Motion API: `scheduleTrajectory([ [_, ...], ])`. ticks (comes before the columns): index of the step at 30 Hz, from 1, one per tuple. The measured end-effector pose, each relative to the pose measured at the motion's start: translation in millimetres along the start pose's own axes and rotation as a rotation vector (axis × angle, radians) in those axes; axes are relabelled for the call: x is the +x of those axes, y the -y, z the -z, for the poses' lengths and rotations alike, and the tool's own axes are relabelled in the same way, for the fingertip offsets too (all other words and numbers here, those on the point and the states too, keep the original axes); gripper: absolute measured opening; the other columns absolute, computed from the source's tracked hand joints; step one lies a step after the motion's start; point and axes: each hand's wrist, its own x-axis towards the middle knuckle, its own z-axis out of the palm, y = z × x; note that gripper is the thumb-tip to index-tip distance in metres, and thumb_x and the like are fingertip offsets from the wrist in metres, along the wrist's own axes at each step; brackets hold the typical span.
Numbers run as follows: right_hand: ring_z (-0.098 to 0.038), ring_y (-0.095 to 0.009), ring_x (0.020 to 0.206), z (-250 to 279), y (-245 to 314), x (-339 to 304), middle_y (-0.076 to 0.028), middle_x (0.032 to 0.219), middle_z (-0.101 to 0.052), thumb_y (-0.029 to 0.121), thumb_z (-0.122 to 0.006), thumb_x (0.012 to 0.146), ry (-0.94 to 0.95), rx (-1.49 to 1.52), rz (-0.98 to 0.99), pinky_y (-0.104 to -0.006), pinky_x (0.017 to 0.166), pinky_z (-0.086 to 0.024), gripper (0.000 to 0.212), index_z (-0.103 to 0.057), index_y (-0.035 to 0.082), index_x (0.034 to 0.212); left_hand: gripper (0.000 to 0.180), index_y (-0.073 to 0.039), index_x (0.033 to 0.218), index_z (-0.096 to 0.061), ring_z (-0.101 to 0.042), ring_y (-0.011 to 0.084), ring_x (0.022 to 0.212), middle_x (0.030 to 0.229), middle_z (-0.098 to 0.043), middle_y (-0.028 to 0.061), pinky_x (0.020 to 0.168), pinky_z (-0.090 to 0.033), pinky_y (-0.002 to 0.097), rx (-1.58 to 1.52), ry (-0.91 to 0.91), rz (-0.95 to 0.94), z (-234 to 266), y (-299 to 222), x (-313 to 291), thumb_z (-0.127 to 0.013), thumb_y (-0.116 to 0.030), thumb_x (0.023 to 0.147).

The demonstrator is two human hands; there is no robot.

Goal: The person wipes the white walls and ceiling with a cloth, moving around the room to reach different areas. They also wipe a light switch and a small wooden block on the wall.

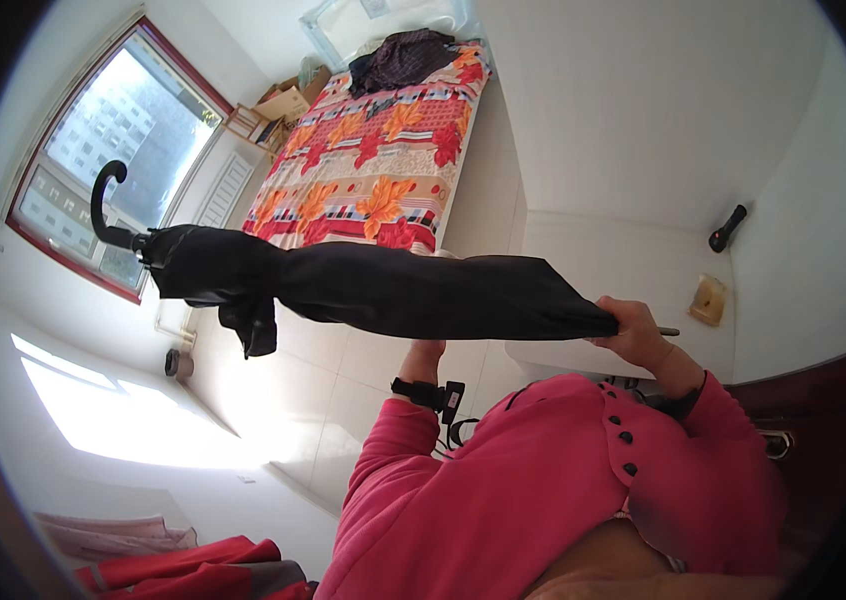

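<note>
Holding: we keep a closed black umbrella (383,290) level in front of us, crosswise over the room, its folds gathered into a long dark roll.
Handle end: the curved black handle (103,205) points to our left, toward the red-framed window (113,150); we judge the level hold keeps the cloth from sagging open.
Loose flap: one fold of fabric (258,335) hangs down below the roll near the handle end, not yet tucked in.
Left hand: our left hand (426,352) comes up under the middle of the umbrella and touches its underside; the fingers are hidden behind the cloth, so we cannot tell whether they are clenched or flat. A black wrist strap (423,393) sits on that arm.
Right hand: our right hand (633,330) is closed around the narrow tip end of the umbrella, pinching the cloth together there, and a short bit of the tip pokes out past it.
Sleeves: both arms wear a pink-red top (543,480) with dark buttons.
Around: a bed (373,170) with an orange and red leaf-print cover lies beyond the umbrella, dark clothing (403,58) heaped at its far end.
Right side: a white ledge (623,270) carries a dark cylindrical object (728,228) and a small yellowish packet (709,298).
In the way: the tip end passes close over that ledge.
</note>
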Motion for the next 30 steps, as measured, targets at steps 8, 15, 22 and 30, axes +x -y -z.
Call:
scheduleTrajectory([
  [8,-0.065,-0.039,0.076,-24,2,-1,-0.016,0.077,-0.066,0.036,-0.078,0.078,0.261,-0.189,-0.121,-0.0426,0.068,-0.05,0.038,-0.063,0.008,0.1,0.024,-0.007,0.106,-0.062,-0.05,0.0104,0.067,0.084,-0.057,-0.0002,0.058,-0.042,0.0274,0.31,-0.611,0.333,114,-10,-164,-0.046,-0.024,0.1],
  [15,-0.066,-0.04,0.081,-77,-10,27,-0.019,0.082,-0.068,0.046,-0.075,0.076,0.363,-0.297,-0.231,-0.0469,0.072,-0.051,0.049,-0.064,0.01,0.107,0.019,-0.007,0.102,-0.06,-0.051,0.0116,0.064,0.08,-0.056,0.0006,0.055,-0.041,0.0292,0.267,-0.659,0.401,221,53,-167,-0.049,-0.021,0.095],
  [22,-0.067,-0.041,0.083,-146,14,107,-0.02,0.084,-0.068,0.044,-0.073,0.079,0.397,-0.33,-0.38,-0.0483,0.075,-0.051,0.046,-0.063,0.009,0.108,0.016,-0.011,0.091,-0.06,-0.045,0.0102,0.05,0.068,-0.05,-0.0015,0.045,-0.034,0.028,0.348,-0.452,0.478,292,46,-50,-0.048,-0.021,0.095],
  [30,-0.067,-0.04,0.082,-206,31,177,-0.021,0.083,-0.068,0.043,-0.074,0.08,0.375,-0.344,-0.438,-0.0474,0.074,-0.051,0.048,-0.063,0.004,0.106,0.018,-0.01,0.093,-0.061,-0.044,0.0093,0.049,0.067,-0.049,-0.0023,0.043,-0.032,0.028,0.328,-0.487,0.502,363,5,-37,-0.048,-0.022,0.096],
])
